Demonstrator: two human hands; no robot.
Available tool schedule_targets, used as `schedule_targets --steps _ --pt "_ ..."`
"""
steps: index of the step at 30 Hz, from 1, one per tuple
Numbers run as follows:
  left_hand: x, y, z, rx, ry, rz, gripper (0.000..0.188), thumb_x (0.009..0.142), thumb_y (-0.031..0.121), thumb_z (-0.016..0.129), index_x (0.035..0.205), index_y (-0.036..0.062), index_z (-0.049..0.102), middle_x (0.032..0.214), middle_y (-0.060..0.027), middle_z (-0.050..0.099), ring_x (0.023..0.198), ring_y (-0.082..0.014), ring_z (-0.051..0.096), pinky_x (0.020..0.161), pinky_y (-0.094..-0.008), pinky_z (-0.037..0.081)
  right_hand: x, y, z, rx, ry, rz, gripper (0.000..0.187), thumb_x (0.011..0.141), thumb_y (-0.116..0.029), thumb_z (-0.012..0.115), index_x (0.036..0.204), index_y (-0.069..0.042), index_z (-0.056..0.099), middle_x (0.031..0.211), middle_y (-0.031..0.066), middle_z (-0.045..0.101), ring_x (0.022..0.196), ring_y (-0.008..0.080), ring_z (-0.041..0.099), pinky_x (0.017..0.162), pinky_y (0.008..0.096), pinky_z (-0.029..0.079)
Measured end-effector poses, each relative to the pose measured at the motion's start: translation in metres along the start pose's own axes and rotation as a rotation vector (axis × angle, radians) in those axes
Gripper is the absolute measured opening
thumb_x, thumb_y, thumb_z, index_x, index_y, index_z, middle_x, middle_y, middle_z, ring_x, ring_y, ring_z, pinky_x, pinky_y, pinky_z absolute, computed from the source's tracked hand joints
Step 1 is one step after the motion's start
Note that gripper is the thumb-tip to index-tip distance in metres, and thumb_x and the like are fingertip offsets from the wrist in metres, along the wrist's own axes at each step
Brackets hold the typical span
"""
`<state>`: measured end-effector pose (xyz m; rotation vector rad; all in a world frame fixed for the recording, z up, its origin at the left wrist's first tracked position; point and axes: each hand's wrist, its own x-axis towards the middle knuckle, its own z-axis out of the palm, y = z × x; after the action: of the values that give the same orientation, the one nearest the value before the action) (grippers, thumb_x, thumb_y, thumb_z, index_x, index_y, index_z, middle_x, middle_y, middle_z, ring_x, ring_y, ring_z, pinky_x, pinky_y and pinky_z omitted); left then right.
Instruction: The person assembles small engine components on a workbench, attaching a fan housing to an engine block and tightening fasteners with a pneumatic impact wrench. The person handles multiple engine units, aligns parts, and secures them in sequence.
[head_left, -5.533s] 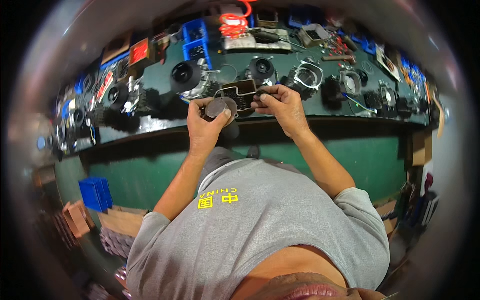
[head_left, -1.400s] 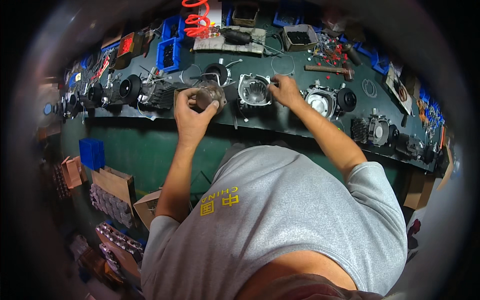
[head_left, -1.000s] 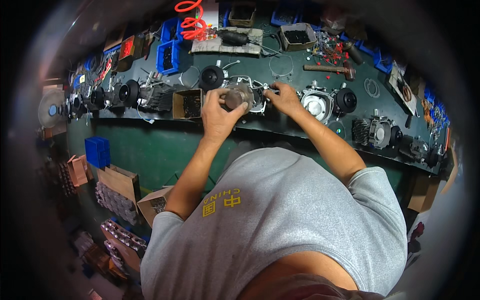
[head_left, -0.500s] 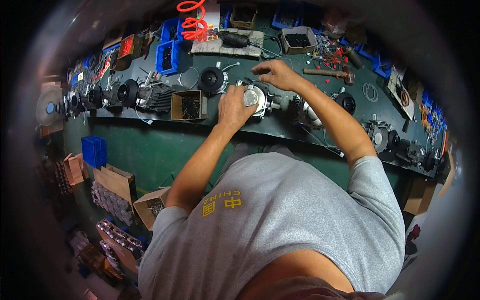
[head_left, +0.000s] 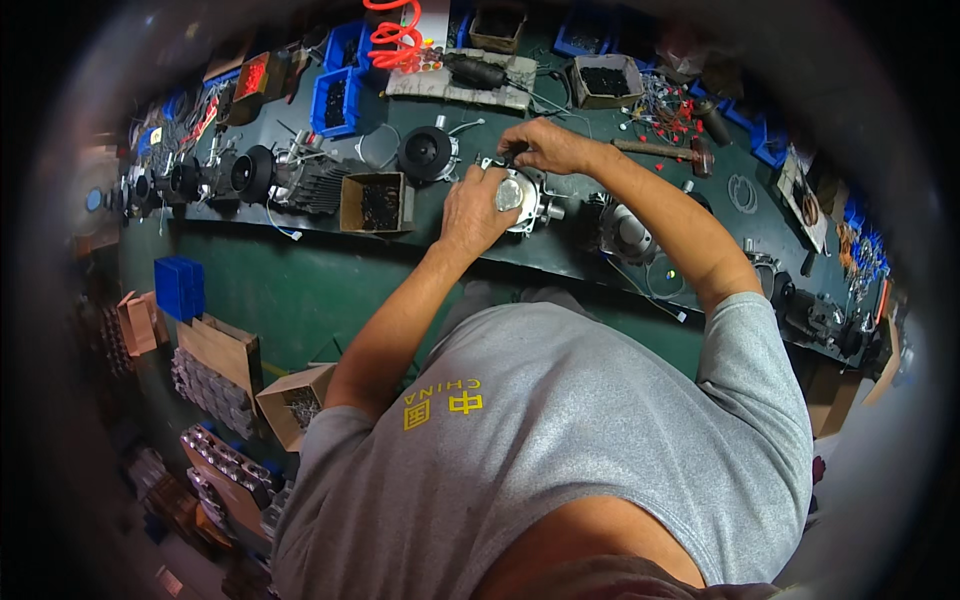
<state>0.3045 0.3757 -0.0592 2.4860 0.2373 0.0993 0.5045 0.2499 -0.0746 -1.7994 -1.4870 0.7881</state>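
In front of me on the green workbench [head_left: 330, 222] lies a round silver metal housing [head_left: 524, 214] with a pale disc-shaped face and a stub pipe on its right. My left hand [head_left: 472, 210] grips its left side, fingers curled over the far rim. At the housing's far edge my right hand [head_left: 550, 147] has its fingers pinched together, beside a dark part; what they hold, if anything, is too small to name. A black fan wheel on a metal body [head_left: 428, 153] sits just beyond my left hand. Right of the housing is another rounded metal unit [head_left: 628, 232].
An open cardboard box [head_left: 352, 208] of black parts stands left of my hands. Farther back are a dark power tool [head_left: 474, 70] on a pad, a red coiled hose [head_left: 398, 52], a blue bin [head_left: 336, 104] and a hammer [head_left: 655, 150]. Several fan units [head_left: 255, 175] line the left.
My right hand has come down to the housing's far edge, and its spread fingers have closed into a pinch. The left hand keeps its grip on the housing. The view has shifted slightly.
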Motion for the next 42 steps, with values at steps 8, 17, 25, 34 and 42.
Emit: schedule_targets --steps 8,17,25,34,42 --pt "0.003 -0.004 -0.004 0.022 0.002 0.089 0.050 0.071 0.018 0.087 0.116 0.0086 0.068 0.103 -0.0175 0.061 0.098 -0.0406 0.065 0.084 -0.0496 0.054 -0.002 -0.005 -0.001 -0.050 0.013 -0.031 0.028 0.086 -0.002 0.075 0.113 0.002 0.069 0.109 0.0182 0.073 0.106 0.0357 0.070 0.092 0.0443 0.057" --pt "0.006 -0.003 -0.007 0.004 -0.041 0.106 0.050 0.069 0.018 0.089 0.113 0.0072 0.066 0.104 -0.0168 0.061 0.100 -0.0399 0.064 0.085 -0.0481 0.054 -0.011 -0.005 0.005 -0.017 0.079 -0.010 0.031 0.086 -0.002 0.073 0.116 0.002 0.068 0.110 0.0186 0.073 0.104 0.0362 0.070 0.091 0.0440 0.057" --pt "0.008 -0.007 -0.002 0.055 -0.055 0.125 0.052 0.067 0.017 0.090 0.112 0.0061 0.065 0.103 -0.0168 0.061 0.100 -0.0400 0.064 0.084 -0.0483 0.053 -0.015 0.005 0.010 -0.073 0.136 -0.108 0.032 0.086 -0.004 0.073 0.118 0.001 0.068 0.112 0.0174 0.074 0.104 0.0360 0.071 0.090 0.0433 0.058" --pt "0.006 -0.006 -0.002 0.070 -0.077 0.115 0.047 0.070 0.020 0.088 0.108 0.0057 0.065 0.108 -0.0174 0.063 0.104 -0.0388 0.064 0.089 -0.0486 0.052 -0.012 0.004 0.007 0.015 0.102 -0.010 0.033 0.085 -0.002 0.074 0.118 0.001 0.069 0.110 0.0177 0.075 0.103 0.0355 0.072 0.090 0.0426 0.058" --pt "0.005 -0.008 -0.001 0.170 -0.073 0.165 0.047 0.070 0.023 0.089 0.108 0.0071 0.066 0.105 -0.0141 0.065 0.103 -0.0332 0.066 0.087 -0.0464 0.048 -0.009 -0.007 0.006 -0.116 0.068 0.001 0.031 0.083 0.001 0.074 0.114 0.002 0.068 0.108 0.0196 0.074 0.101 0.0387 0.071 0.086 0.0434 0.057"
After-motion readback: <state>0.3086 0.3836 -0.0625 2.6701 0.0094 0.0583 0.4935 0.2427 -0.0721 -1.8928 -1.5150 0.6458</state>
